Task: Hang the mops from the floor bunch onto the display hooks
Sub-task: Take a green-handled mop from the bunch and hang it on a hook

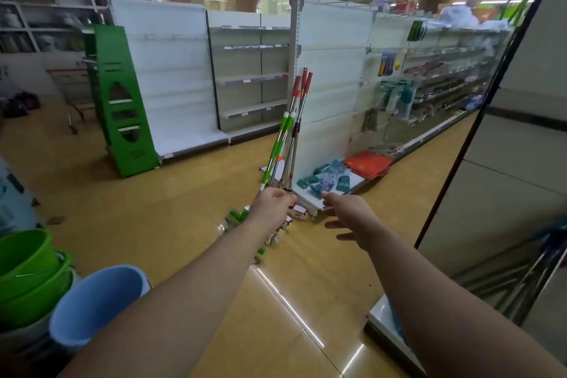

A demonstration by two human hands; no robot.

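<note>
The mops (pixel 285 144) stand as a bunch in the aisle, handles up and leaning toward the white end panel (pixel 331 95) of the shelving, heads down on the yellow floor (pixel 184 199). From your head camera, your left hand (pixel 273 205) is closed around the metal shafts low down, with green-and-white and red-tipped handles fanning above it. Your right hand (pixel 349 218) is open, fingers spread, just beside the bunch and not touching it. Green buckets (pixel 27 273) and a blue bucket (pixel 98 301) sit at your lower left.
</note>
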